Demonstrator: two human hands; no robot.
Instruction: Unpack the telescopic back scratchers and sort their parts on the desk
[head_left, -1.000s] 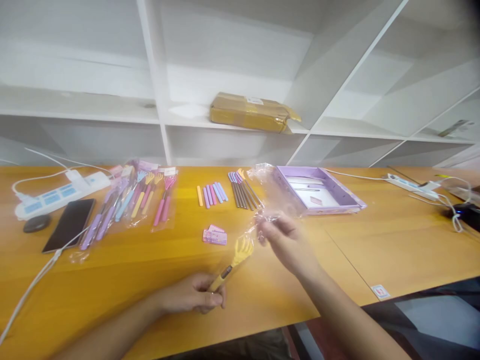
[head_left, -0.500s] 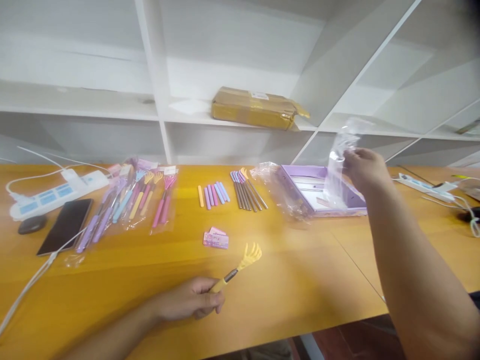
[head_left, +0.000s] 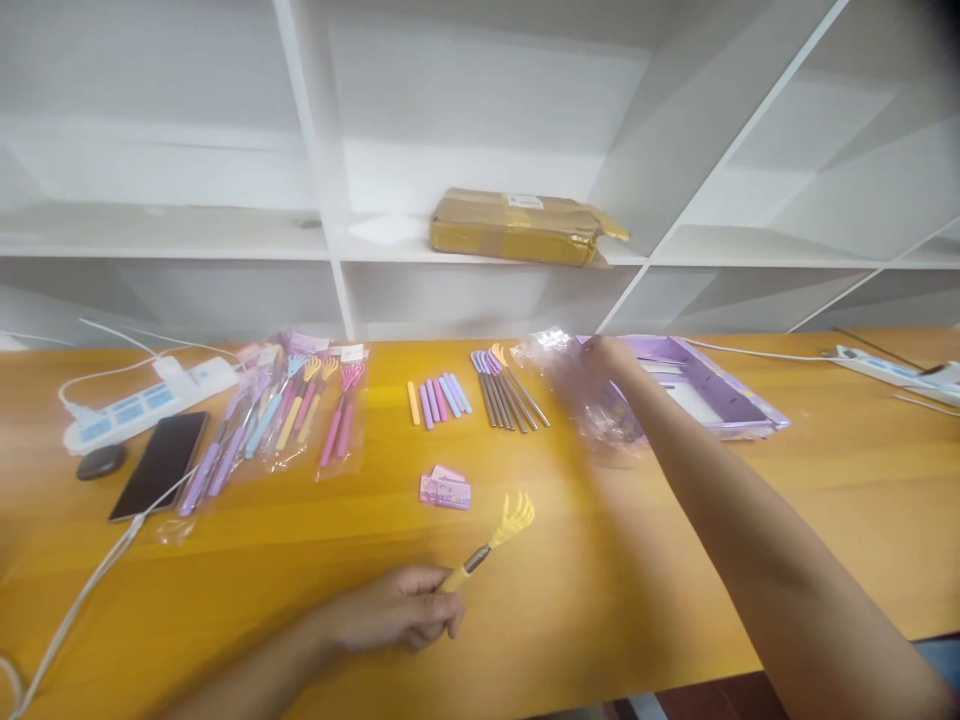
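Note:
My left hand [head_left: 405,610] is closed round the yellow handle of a back scratcher [head_left: 514,520], whose claw end points up and right. My right hand [head_left: 606,362] reaches to the crumpled clear plastic bags [head_left: 600,420] at the left side of a purple box [head_left: 739,385]. Its fingers are blurred and mostly hidden there. Beyond the left hand lie small pink and purple cards [head_left: 452,492]. Farther back are coloured handle sleeves [head_left: 442,400] and a group of metal back scratcher rods [head_left: 510,395] with claw ends.
Bagged back scratchers [head_left: 304,410] lie at the left, by a phone [head_left: 161,465], a black mouse [head_left: 101,461] and a white power strip [head_left: 150,405] with cables. Another power strip [head_left: 892,375] is at the right. A taped cardboard package [head_left: 517,228] rests on the shelf behind.
My right hand has moved left, from above the purple box, where it held up a clear bag, down to the crumpled plastic. The left hand keeps the back scratcher. The view has shifted slightly.

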